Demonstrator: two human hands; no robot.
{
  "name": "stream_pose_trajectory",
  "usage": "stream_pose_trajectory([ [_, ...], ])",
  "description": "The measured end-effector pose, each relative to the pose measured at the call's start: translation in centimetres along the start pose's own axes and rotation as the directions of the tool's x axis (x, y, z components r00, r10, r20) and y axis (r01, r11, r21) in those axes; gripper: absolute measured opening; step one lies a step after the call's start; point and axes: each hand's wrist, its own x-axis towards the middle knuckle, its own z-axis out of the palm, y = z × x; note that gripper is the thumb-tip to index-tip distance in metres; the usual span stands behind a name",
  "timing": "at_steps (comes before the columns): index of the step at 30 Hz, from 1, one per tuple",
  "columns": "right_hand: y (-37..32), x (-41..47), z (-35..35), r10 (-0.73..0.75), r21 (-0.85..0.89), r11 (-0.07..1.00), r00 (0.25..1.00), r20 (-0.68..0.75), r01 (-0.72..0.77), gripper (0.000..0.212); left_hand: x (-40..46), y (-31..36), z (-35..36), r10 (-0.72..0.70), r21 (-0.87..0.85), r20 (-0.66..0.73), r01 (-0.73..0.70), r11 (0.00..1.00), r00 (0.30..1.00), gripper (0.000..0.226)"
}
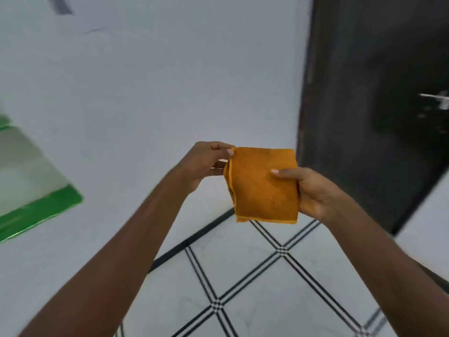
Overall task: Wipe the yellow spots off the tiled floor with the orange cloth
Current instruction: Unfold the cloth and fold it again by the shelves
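Now orange cloth (263, 184) hangs folded between left hand (206, 161) and right hand (313, 190).

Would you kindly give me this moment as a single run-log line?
phase: cloth prep | orange cloth: folded, held up in the air | left hand: pinches corner | right hand: grips edge | tiled floor: no yellow spots in view

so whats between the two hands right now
Only the folded orange cloth: the left hand pinches its left edge, the right hand grips its right side, head view.
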Motion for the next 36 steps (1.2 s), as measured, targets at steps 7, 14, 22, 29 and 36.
stream_pose_trajectory([
  [7, -0.9, -5.7, -20.1, -0.009, -0.007, 1.000, 0.899, -0.437, 0.007, 0.053, 8.5, 0.2, 23.4, -0.091, -0.075, 0.280, 0.116, 0.990, 0.956, 0.031],
  [14, 0.2, -13.5, -38.1, 0.075, 0.170, 0.983, 0.697, -0.713, 0.068, 0.061, 12.5, 3.1, 45.6, -0.011, -0.081, 0.613, 0.076, 0.994, 0.790, 0.031],
  [22, -0.8, -23.2, -53.1, 0.174, 0.288, 0.932, 0.426, -0.888, 0.220, 0.050, 13.8, 8.7, 68.9, 0.016, -0.037, 0.862, 0.031, 0.999, 0.506, 0.031],
  [29, 0.5, -31.1, -63.0, 0.242, 0.303, 0.898, 0.219, -0.945, 0.320, 0.046, 12.5, 11.6, 85.0, -0.010, -0.002, 0.952, 0.038, 0.999, 0.305, 0.029],
  [36, 5.8, -38.2, -77.4, 0.314, 0.346, 0.898, 0.154, -0.937, 0.273, 0.047, 7.7, 9.1, 101.6, -0.171, 0.156, 0.939, 0.074, 0.985, 0.298, 0.026],
])
